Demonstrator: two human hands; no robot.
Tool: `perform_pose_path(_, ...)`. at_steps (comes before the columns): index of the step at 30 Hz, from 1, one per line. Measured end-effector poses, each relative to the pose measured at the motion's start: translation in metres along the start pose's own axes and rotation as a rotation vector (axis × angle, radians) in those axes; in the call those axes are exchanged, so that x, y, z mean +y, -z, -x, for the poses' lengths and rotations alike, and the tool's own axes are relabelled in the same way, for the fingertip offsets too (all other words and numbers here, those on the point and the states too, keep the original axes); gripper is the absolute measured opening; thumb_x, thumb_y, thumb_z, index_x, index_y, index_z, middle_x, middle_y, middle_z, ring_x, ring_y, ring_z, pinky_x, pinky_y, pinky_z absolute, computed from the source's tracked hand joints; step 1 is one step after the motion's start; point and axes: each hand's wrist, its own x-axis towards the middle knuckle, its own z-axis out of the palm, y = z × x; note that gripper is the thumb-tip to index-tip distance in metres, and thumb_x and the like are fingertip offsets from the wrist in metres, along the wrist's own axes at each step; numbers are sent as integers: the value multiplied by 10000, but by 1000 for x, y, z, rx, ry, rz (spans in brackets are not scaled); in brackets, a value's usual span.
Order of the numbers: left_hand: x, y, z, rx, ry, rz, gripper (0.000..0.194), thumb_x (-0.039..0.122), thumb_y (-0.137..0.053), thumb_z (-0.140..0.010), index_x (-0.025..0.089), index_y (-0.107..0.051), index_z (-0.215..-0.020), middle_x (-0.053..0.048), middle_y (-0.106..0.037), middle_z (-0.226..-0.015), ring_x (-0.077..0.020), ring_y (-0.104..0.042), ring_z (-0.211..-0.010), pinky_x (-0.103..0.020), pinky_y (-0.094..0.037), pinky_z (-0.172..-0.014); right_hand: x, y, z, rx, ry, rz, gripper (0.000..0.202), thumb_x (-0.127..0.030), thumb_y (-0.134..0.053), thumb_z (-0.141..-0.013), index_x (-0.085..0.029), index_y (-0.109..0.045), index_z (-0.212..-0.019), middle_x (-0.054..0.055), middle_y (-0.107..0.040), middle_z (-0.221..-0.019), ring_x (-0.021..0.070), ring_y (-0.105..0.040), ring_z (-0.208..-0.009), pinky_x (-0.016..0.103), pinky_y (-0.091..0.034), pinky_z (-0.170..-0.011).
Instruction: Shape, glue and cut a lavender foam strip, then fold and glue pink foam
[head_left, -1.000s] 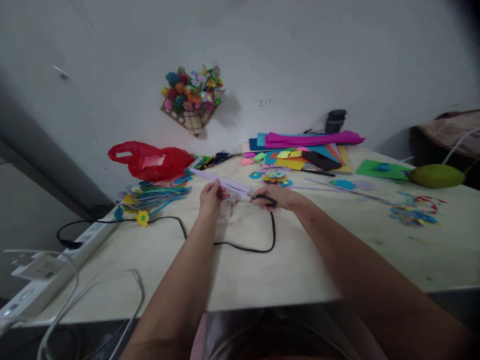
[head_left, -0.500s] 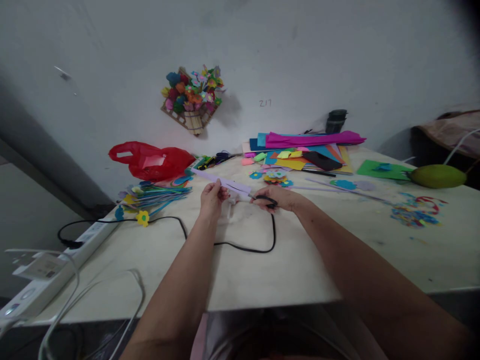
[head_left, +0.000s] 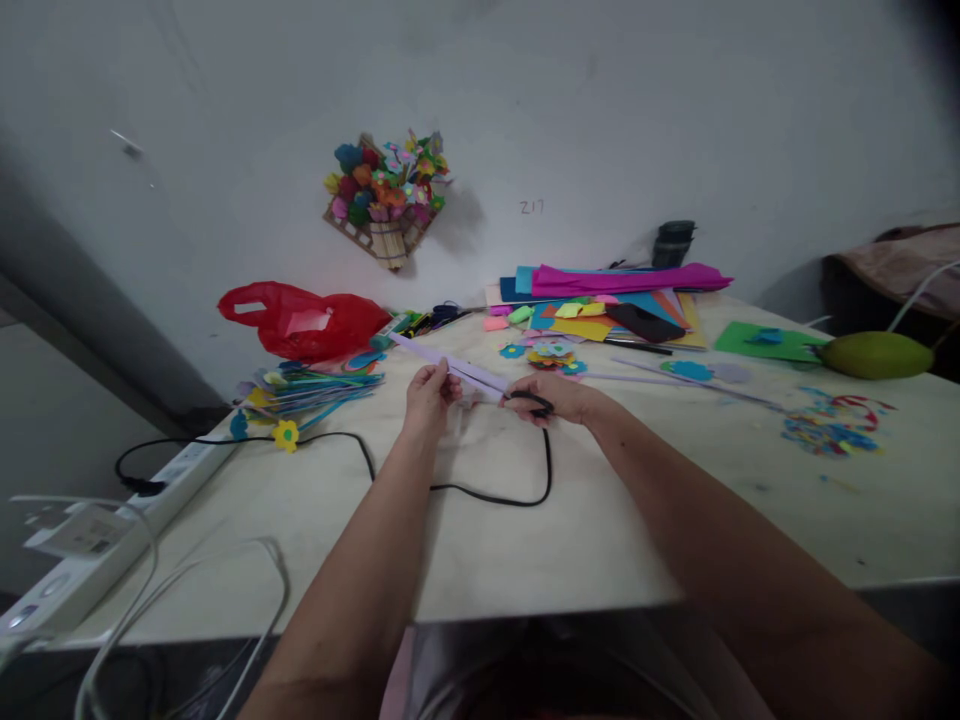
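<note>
A long lilac paper strip (head_left: 416, 348) slants over the middle of the table, pinched between the thumb and fingers of my left hand (head_left: 433, 392). My right hand (head_left: 551, 397) is closed round black-handled scissors (head_left: 534, 404). Their blades lie along the right end of the strip, where a lengthwise slit shows. Part of the blades is hidden by the paper and my fingers. Below my hands a black cable (head_left: 495, 499) loops across the table (head_left: 540, 560).
Paper flower stems (head_left: 315, 392) and a red plastic bag (head_left: 307, 325) lie left. Coloured sheets (head_left: 622, 285) are stacked at the back. Scraps (head_left: 829, 432), a green sheet (head_left: 772, 340) and a green fruit (head_left: 874, 355) sit right. A power strip (head_left: 180, 480) runs along the left edge.
My left hand and the lilac strip have shifted slightly to the right, closer to my right hand. The scissors stay at about the same place.
</note>
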Motion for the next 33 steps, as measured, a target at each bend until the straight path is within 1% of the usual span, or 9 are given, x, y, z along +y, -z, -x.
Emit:
perform_pose_path(6,2,-2,1,21,0,11,304,338,-717,-629,167,-467,-659,27,-579,-517,-72,-522,-420,-182,-414,-420,-4,-2,1,18,27,33,281,-375,-598,-730,-123,-602,-853,-51,-498,-503,44,-411,-366,168,-262,-351)
perform_pose_path(16,2,-2,1,26,-3,5,294,350,-701,-651,166,-473,-680,30,-574,-517,-73,-520,-409,-182,-406,-420,-4,0,1,10,0,7,276,-365,-631,-699,-127,-597,-832,-53,-490,-498,49,-399,-366,175,-279,-358)
perform_pose_path(20,2,0,0,18,-16,14,299,357,-704,-641,167,-480,-698,34,-571,-509,-77,-518,-407,-182,-402,-415,-5,0,2,9,0,16,289,-362,-629,-703,-125,-598,-865,-58,-490,-495,52,-405,-367,178,-291,-364)
perform_pose_path(23,4,3,-2,38,-25,35,295,348,-709,-633,166,-483,-685,42,-559,-497,-66,-499,-396,-176,-390,-408,-8,-1,3,8,-17,16,269,-342,-626,-709,-131,-589,-873,-63,-487,-490,46,-398,-359,172,-287,-361)
perform_pose_path(25,5,4,-3,62,-23,41,297,347,-714,-626,165,-484,-672,45,-553,-494,-64,-492,-392,-176,-384,-405,-10,-2,4,25,-44,-7,284,-319,-619,-718,-148,-563,-938,-72,-491,-487,42,-391,-347,165,-282,-353)
perform_pose_path(27,5,6,-3,78,-19,43,299,343,-720,-618,163,-485,-658,43,-552,-494,-63,-492,-396,-178,-383,-409,-12,-3,5,39,-61,-30,368,-303,-610,-730,-165,-505,-1055,-77,-510,-491,45,-399,-340,158,-278,-349)
perform_pose_path(30,5,6,-4,96,-20,51,297,329,-730,-605,158,-491,-645,38,-552,-494,-60,-489,-402,-175,-383,-413,-12,-3,6,26,-39,-48,528,-319,-613,-739,-157,-396,-1192,-56,-562,-519,54,-424,-342,153,-264,-340)
perform_pose_path(33,5,6,-4,108,-20,50,297,329,-736,-598,158,-497,-647,37,-551,-495,-60,-490,-408,-173,-385,-415,-11,-2,6,7,-3,-61,621,-335,-625,-731,-152,-338,-1251,-36,-595,-547,57,-431,-335,152,-246,-326)
